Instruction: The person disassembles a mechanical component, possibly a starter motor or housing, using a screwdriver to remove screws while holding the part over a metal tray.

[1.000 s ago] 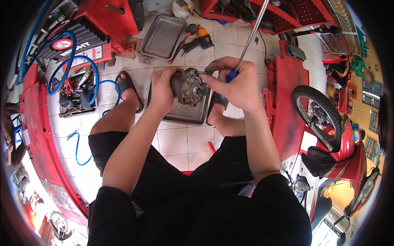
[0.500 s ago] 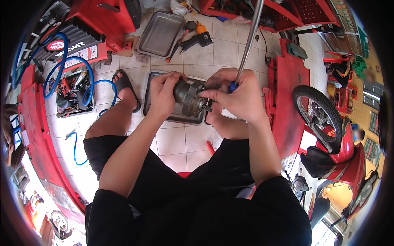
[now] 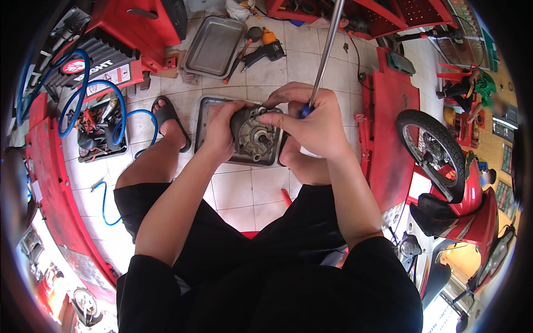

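The motor housing [image 3: 259, 143] is showing rough, dull cast metal. The screwdriver [image 3: 324, 55] is displaying a smooth, shiny metal shaft and a blue handle [image 3: 306, 111] resembling glossy plastic. Floor tiles [image 3: 232, 191] are shining smoothly; the motorcycle tyre [image 3: 409, 132] is looking like matt rubber, the shorts [image 3: 277, 230] like matt cloth.

Place: we are in a vehicle repair workshop.
Red motorbike [image 3: 470, 194]: stands at our right, spoked wheel [image 3: 432, 156] nearest us.
Tiled floor [image 3: 233, 191]: we have a mallet [image 3: 241, 54] and pistol-shaped power tool [image 3: 265, 51] beside a metal tray [image 3: 212, 47].
Toolbox [image 3: 105, 156]: crammed with hand tools [image 3: 95, 125], at our left.
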Motion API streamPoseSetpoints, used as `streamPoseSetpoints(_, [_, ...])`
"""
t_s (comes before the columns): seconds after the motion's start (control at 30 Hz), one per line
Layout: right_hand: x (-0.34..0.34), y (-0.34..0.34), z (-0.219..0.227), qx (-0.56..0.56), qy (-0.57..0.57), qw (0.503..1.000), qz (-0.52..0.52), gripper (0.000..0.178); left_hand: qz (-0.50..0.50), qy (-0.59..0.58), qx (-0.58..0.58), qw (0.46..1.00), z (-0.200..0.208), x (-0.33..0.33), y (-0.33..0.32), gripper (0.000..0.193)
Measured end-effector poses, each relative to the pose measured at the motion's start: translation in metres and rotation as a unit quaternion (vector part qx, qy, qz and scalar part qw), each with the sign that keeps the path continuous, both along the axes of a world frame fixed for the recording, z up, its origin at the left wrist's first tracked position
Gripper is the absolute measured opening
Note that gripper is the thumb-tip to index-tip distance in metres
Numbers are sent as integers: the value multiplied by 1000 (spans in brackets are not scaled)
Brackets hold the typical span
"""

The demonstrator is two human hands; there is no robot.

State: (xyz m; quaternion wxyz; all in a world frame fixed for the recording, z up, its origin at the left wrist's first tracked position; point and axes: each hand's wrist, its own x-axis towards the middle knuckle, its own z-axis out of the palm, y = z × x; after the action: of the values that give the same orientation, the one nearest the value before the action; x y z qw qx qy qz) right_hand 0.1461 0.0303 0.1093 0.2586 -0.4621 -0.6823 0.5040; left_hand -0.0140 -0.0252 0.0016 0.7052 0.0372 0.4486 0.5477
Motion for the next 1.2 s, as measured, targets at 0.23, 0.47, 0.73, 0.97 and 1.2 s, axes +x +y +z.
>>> streamPoseSetpoints(0.23, [0,-1,-5,55,-3,998,8,18,3,-81,-85,993,-2,0,0,26])
streamPoseSetpoints(0.47, [-6,0,-11,86,15,996,16,16,-10,-121,-98,988,-1,-3,0,24])
streamPoseSetpoints(0.73, [-9,-3,-14,119,13,993,1,14,-27,-125,-127,984,15,0,-1,27])
streamPoseSetpoints(0.97, [-8,-5,-16,99,5,995,-4,13,-32,-118,-132,984,17,1,1,28])
streamPoseSetpoints(1.2, [-8,-5,-11,-48,13,998,-40,12,-27,-107,-144,983,12,2,1,26])
